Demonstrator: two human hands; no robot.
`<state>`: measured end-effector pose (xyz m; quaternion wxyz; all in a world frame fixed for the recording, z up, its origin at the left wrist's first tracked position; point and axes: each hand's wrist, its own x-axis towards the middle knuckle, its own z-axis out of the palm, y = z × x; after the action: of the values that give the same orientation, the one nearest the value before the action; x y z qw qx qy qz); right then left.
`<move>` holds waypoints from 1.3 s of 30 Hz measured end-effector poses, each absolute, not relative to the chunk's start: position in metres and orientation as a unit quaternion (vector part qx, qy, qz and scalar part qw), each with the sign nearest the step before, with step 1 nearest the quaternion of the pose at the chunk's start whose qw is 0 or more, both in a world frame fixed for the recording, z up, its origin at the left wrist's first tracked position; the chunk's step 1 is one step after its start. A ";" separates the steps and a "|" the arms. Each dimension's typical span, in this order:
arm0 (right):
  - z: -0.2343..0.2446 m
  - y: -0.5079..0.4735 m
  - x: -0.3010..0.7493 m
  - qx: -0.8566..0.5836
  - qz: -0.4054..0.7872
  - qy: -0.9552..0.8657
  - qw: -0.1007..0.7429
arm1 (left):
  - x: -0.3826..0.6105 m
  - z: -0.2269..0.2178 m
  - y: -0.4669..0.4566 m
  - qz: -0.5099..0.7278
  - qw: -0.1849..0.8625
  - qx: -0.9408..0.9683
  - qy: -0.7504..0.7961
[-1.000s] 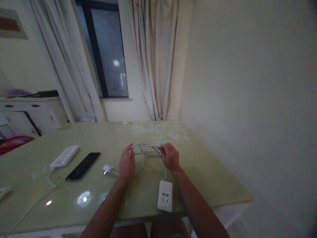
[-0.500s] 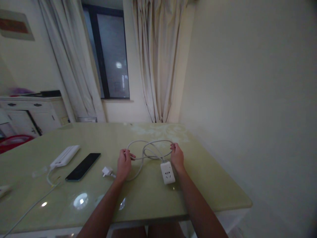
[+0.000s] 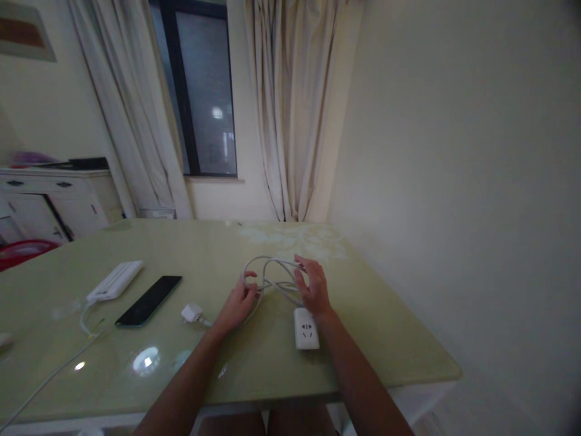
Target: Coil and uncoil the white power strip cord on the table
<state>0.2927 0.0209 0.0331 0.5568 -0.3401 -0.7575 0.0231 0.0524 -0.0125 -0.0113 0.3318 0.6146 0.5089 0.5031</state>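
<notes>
Cord: the pale cord (image 3: 272,283) lies in loose, crossing loops between the two hands, above the near-middle part of the table (image 3: 263,363); whether every loop rests on the surface cannot be told.
Left hand: the left hand (image 3: 239,300) is at the left end of the loops, its fingers curled around the cord and gripping it.
Right hand: the right hand (image 3: 313,287) is at the right end of the loops, fingers bent and parted with cord between them; how firmly it grips cannot be told.
Socket block: the white socket block (image 3: 306,329) sits on the near side of the loops, just beside the right wrist and to its left, its holes facing up.
Plug: the white plug (image 3: 191,312) lies on the table to the left of the left hand, apart from it, with its lead running right toward the left wrist.
Phone: a dark phone (image 3: 149,301) lies flat farther left than the plug, well apart from both hands.
White device: a white block-shaped device (image 3: 118,281) lies left of the phone and slightly farther off, a cable (image 3: 53,375) trailing from its near end toward the near left.
</notes>
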 end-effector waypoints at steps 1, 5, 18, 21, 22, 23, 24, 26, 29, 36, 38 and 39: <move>0.033 0.019 0.290 -0.327 0.018 -0.777 0.537 | 0.053 -0.012 -0.012 0.508 0.346 0.611 0.499; 0.028 0.023 0.286 -0.356 0.024 -0.758 0.546 | 0.055 -0.009 -0.011 0.532 0.390 0.565 0.495; -0.001 0.077 0.330 -0.516 0.118 -0.429 0.732 | 0.046 0.007 -0.016 0.442 0.214 0.595 0.636; 0.001 0.074 0.335 -0.548 0.045 -0.431 0.715 | 0.051 0.007 -0.018 0.451 0.125 0.618 0.632; 0.006 0.069 0.335 -0.557 0.015 -0.436 0.707 | 0.053 0.006 -0.018 0.454 0.101 0.623 0.629; 0.011 0.064 0.333 -0.559 -0.017 -0.450 0.696 | 0.055 0.005 -0.018 0.455 0.081 0.626 0.628; 0.016 0.057 0.330 -0.553 -0.048 -0.474 0.684 | 0.057 0.004 -0.019 0.452 0.062 0.628 0.631; 0.026 0.042 0.321 -0.506 -0.099 -0.560 0.649 | 0.060 0.002 -0.019 0.439 0.023 0.627 0.642; 0.033 0.020 0.300 -0.393 -0.133 -0.721 0.556 | 0.064 0.000 -0.021 0.427 -0.016 0.644 0.634; 0.023 0.000 0.268 -0.323 -0.166 -0.824 0.436 | 0.067 -0.003 -0.028 0.466 0.039 0.727 0.502; 0.019 0.002 0.267 -0.349 -0.167 -0.809 0.443 | 0.067 -0.005 -0.027 0.470 0.030 0.738 0.484; 0.017 0.003 0.267 -0.361 -0.163 -0.800 0.450 | 0.067 -0.006 -0.026 0.469 0.017 0.742 0.479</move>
<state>0.2671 0.0034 0.0171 0.4498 -0.3609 -0.8004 -0.1633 0.0670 -0.0262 -0.0056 0.0170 0.7422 0.4786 0.4688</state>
